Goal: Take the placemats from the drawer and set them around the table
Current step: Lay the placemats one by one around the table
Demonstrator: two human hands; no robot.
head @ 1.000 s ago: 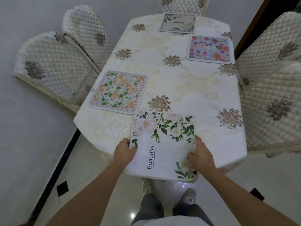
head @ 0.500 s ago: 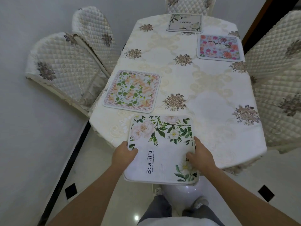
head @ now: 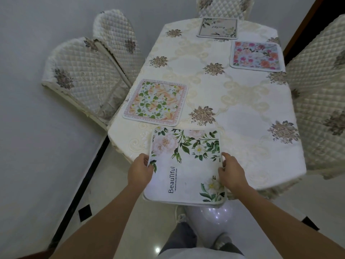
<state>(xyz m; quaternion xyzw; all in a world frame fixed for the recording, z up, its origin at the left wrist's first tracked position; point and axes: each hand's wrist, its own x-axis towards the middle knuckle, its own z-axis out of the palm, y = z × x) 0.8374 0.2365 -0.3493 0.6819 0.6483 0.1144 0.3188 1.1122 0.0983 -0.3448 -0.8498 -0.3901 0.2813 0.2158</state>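
A white placemat [head: 184, 165] printed with green leaves, pale flowers and the word "BeauTiful" hangs half over the near end of the table [head: 233, 113]. My left hand [head: 140, 170] grips its left edge and my right hand [head: 230, 170] grips its right edge. More mat edges show stacked under it at the near side. Three other placemats lie flat on the cream tablecloth: an orange-and-green one [head: 155, 102] at the left, a pink floral one [head: 256, 56] at the far right, and a grey one [head: 217, 28] at the far end.
Quilted cream chairs stand around the table: two on the left [head: 82, 75], one at the far end [head: 224, 6], and chairs on the right [head: 321, 101]. A grey wall runs along the left. My legs and shoes [head: 220, 242] stand on glossy floor tiles below the table's near edge.
The mat in my hands has slid a little farther onto the table's near end, and my view has shifted slightly so the table sits more to the right.
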